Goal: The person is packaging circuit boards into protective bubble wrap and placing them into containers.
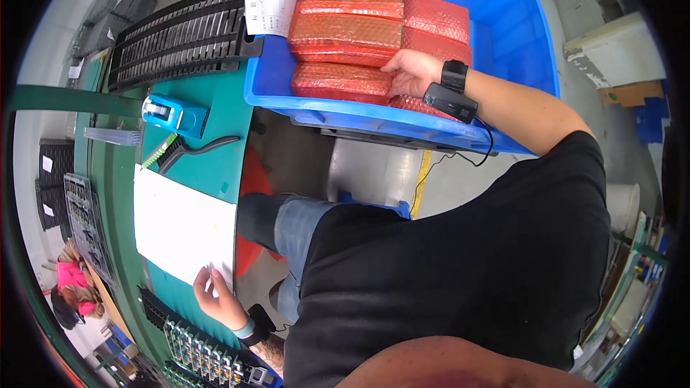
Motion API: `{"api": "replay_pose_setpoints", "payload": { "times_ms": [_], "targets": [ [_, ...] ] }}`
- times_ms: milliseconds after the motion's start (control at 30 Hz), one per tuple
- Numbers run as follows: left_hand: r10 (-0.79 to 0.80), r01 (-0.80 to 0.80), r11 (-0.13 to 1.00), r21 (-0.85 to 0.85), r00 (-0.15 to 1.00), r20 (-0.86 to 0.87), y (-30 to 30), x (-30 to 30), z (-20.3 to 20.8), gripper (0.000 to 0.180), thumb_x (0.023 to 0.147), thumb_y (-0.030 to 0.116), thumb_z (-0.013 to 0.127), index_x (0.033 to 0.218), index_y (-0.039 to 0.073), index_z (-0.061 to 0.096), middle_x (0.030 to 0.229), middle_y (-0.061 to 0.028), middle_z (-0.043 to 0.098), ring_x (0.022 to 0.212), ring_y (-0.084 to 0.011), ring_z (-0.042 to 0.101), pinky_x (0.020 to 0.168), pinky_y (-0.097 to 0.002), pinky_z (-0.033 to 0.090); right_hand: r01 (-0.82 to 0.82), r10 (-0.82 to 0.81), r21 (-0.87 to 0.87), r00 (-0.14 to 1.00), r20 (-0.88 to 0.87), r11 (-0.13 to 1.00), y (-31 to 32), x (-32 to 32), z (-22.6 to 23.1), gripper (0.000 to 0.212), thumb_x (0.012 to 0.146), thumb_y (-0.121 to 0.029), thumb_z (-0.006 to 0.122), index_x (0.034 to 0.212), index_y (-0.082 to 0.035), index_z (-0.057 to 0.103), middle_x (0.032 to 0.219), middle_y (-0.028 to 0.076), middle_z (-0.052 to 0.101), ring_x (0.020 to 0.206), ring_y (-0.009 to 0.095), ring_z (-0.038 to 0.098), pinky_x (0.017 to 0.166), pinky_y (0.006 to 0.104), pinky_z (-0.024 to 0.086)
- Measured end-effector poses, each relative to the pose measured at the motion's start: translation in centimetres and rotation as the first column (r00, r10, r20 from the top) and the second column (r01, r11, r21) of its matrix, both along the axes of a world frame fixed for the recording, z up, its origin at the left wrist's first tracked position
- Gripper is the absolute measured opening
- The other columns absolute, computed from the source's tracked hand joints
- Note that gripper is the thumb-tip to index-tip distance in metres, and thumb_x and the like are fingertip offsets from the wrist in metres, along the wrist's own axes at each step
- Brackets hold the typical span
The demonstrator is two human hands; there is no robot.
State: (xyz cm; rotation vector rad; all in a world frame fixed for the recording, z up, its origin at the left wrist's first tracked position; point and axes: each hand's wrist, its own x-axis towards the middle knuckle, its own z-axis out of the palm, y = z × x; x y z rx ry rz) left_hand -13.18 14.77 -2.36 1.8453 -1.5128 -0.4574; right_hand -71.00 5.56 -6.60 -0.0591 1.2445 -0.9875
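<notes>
My right hand (417,74) reaches into a blue plastic bin (514,21). Its thumb and fingers curl round the right end of a red bubble-wrap bag (338,80) in the near row; some fingertips are hidden against the bags. Several more red bubble-wrap bags (348,29) stand packed in a row behind it, and another stack (436,18) lies to the right. Over the near corner of a white sheet (183,223) on the green bench, my left hand (219,303) rests with thumb and forefinger slightly apart.
On the green bench mat (215,111) are a blue tape dispenser (176,115), a black-handled brush (201,149) and a black slotted rack (180,43). Green circuit boards (205,356) stand near my left forearm. A paper label (269,6) hangs on the bin's corner. A person in pink (72,280) is at the far left.
</notes>
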Motion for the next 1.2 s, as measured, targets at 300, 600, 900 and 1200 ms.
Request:
{"api": "replay_pose_setpoints", "payload": {
  "times_ms": [300,600,900,1200],
  "targets": [
    [0.142,-0.142,0.988,-0.061,0.990,-0.011,2.9,0.7,2.4,0.030,0.094,0.011,0.073,0.118,-0.006,0.067,0.115,-0.0138,0.070,0.104,-0.0219,0.065,0.090,-0.0335,0.053,-0.309,0.298,-0.026,0.934,-0.196,0.951,-0.6,-4.3,1.7,0.034,0.103,-0.030,0.057,0.122,-0.002,0.064,0.108,0.015,0.071,0.093,0.026,0.070,0.085,0.0407,0.056],
    [0.056,-0.087,0.957,-0.276,0.991,-0.118,13.0,2.3,4.6,0.008,0.088,0.009,0.073,0.090,0.001,0.069,0.083,-0.0118,0.070,0.080,-0.0266,0.070,0.071,-0.0392,0.055,-0.790,0.346,-0.146,0.416,-0.841,0.596,-0.4,5.3,17.0,0.041,0.103,-0.030,0.063,0.126,0.004,0.064,0.095,0.015,0.073,0.072,0.020,0.071,0.060,0.0327,0.059],
    [0.321,-0.220,0.940,0.262,0.833,-0.452,28.5,7.0,-4.9,0.010,0.093,0.011,0.070,0.089,0.002,0.070,0.084,-0.0101,0.071,0.079,-0.0212,0.069,0.073,-0.0359,0.056,-0.793,0.878,-0.476,-0.150,-0.454,-0.381,2.3,40.5,10.0,0.042,0.095,-0.027,0.073,0.120,0.007,0.065,0.071,0.015,0.070,0.058,0.018,0.066,0.056,0.0267,0.051],
    [0.441,-0.777,-0.175,0.604,-0.611,-0.658,52.8,19.8,-7.8,0.019,0.091,0.021,0.065,0.080,0.005,0.066,0.063,-0.0025,0.055,0.049,-0.0139,0.049,0.045,-0.0299,0.036,-0.887,0.929,-0.309,-0.272,-0.252,-0.343,7.9,58.2,16.8,0.039,0.103,-0.021,0.060,0.134,0.004,0.058,0.096,0.013,0.069,0.081,0.018,0.065,0.073,0.0287,0.051]
  ]
}}
